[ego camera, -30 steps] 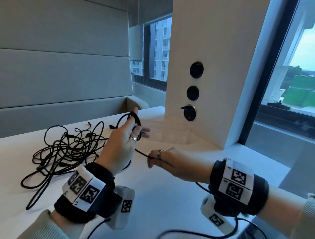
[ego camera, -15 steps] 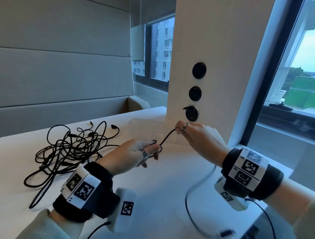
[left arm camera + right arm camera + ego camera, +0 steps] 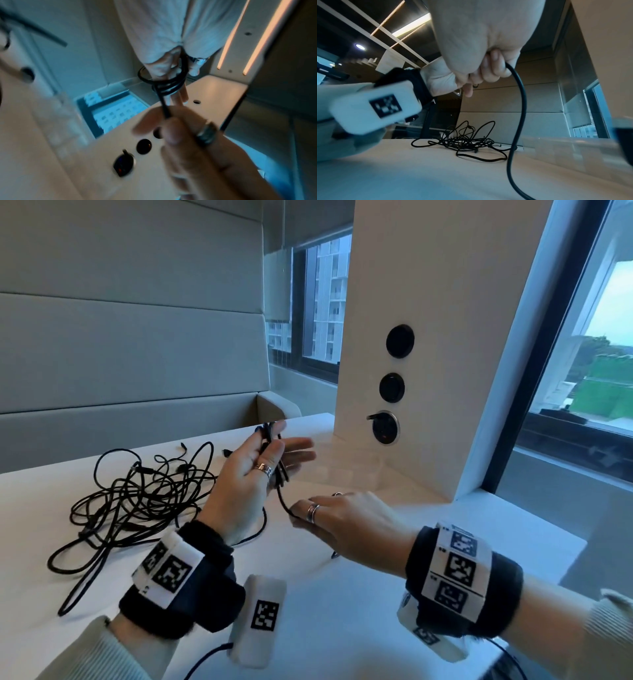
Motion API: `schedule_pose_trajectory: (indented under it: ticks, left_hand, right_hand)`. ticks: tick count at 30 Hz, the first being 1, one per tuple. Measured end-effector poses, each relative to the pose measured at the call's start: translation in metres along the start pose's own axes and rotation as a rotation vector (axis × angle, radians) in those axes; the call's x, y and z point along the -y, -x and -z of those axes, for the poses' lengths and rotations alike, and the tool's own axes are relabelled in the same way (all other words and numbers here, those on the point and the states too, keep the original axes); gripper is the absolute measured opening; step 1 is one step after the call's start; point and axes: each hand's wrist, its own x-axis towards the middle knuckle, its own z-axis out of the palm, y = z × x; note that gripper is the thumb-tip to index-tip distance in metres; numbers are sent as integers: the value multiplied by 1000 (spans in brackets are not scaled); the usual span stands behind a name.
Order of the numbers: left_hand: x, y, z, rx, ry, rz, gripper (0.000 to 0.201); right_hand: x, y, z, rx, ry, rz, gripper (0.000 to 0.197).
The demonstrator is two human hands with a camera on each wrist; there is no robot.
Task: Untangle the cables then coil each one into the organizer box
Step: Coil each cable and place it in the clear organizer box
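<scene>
The left grip [image 3: 246, 477] clamps a half-wound cable [image 3: 281, 501], the right grip [image 3: 346, 525] pinches its slack; the centre-left tangle [image 3: 137, 498] awaits sorting.

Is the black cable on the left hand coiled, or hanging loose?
Partly coiled: several loops of the black cable circle the fingers of the left hand; a free length runs to the pinching right hand.

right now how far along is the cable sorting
Done: one black cable seems separated from the rest. In hand: a few loops of it sit around the left hand, while the right hand pinches its loose run. Left: finish that coil, put it in the clear box, then sort the tangled pile on the table.
</scene>
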Motion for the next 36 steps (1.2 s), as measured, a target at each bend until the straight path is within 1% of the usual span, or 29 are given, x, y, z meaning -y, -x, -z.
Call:
schedule_pose_trajectory:
  ticks: [1, 2, 4, 5, 6, 7, 8, 9, 10, 12, 13, 14, 15, 17, 19, 21, 22, 24, 25, 26, 28, 30, 31, 32, 33, 34, 35, 36]
  left_hand:
    - [1, 1, 2, 21, -143, -29, 28]
    - [3, 2, 3, 50, -340, -67, 29]
    - [7, 3, 3, 106, -807, -145, 36]
    - [8, 4, 4, 150, -992, -160, 38]
    - [8, 4, 6, 190, -1122, -138, 36]
    - [7, 4, 9, 206, -1193, -92, 30]
    - [5, 3, 14, 211, -1209, -27, 23]
    - [3, 2, 18, 213, -1159, 42, 24]
    - [1, 2, 21, 236, -1052, 115, 26]
    - [-4, 5, 17, 338, -754, 235, 27]
    - [-5, 8, 12, 392, -615, 269, 27]
    - [-5, 10, 6, 424, -499, 289, 24]
    - [-5, 13, -1, 432, -391, 293, 20]
    - [-6, 14, -12, 384, -168, 256, 17]
    - [-8, 12, -16, 281, 31, 173, 22]
    - [-8, 7, -14, 128, 192, 111, 30]
    - [-8, 5, -12, 58, 241, 95, 33]
    - [-6, 2, -8, -18, 234, 45, 33]
    - [-5, 1, -5, -33, 157, 14, 31]
    - [-4, 0, -3, -35, 31, -19, 31]
    - [-2, 1, 3, 9, -357, -90, 31]
    - [4, 1, 9, 82, -715, -120, 30]
    - [6, 1, 12, 115, -821, -101, 27]
    - [7, 2, 12, 148, -863, -47, 24]
    - [7, 2, 13, 176, -846, 23, 23]
    - [6, 3, 12, 209, -785, 103, 23]
    - [3, 5, 9, 250, -705, 175, 22]
    - [0, 7, 6, 294, -633, 224, 25]
  right_hand:
    - [-1, 0, 2, -11, 9, 19, 31]
    - [-4, -1, 5, -31, 38, 28, 30]
    - [-13, -1, 12, -62, 110, 15, 28]
    - [-18, -1, 16, -69, 138, -12, 25]
    - [-24, -1, 19, -81, 160, -46, 22]
    - [-31, 0, 23, -95, 172, -91, 18]
    - [-39, 2, 28, -111, 178, -145, 14]
    - [-47, 4, 32, -113, 186, -204, 12]
    - [-55, 7, 34, -105, 202, -256, 13]
    - [-66, 11, 36, -91, 218, -329, 26]
    - [-68, 11, 35, -105, 214, -350, 34]
    - [-67, 10, 33, -118, 200, -370, 37]
    - [-63, 8, 30, -103, 174, -395, 35]
    - [-49, 3, 19, -6, 116, -403, 28]
    - [-30, 1, 10, 112, -26, -383, 26]
    - [-12, 1, 7, 108, -176, -301, 20]
    - [-5, 0, 8, 109, -206, -269, 17]
    - [5, -1, 10, 200, -233, -245, 20]
    - [10, -1, 12, 240, -262, -228, 22]
    - [13, 0, 16, 260, -287, -215, 23]
    - [15, 3, 25, 251, -280, -201, 22]
    - [7, 6, 34, 218, -136, -206, 19]
    - [0, 8, 37, 192, -24, -218, 15]
    - [-8, 10, 42, 159, 86, -241, 11]
    - [-13, 11, 48, 138, 187, -275, 13]
    - [-18, 13, 52, 111, 255, -311, 18]
    - [-22, 15, 54, 54, 285, -323, 19]
    - [-25, 16, 55, 4, 291, -317, 14]
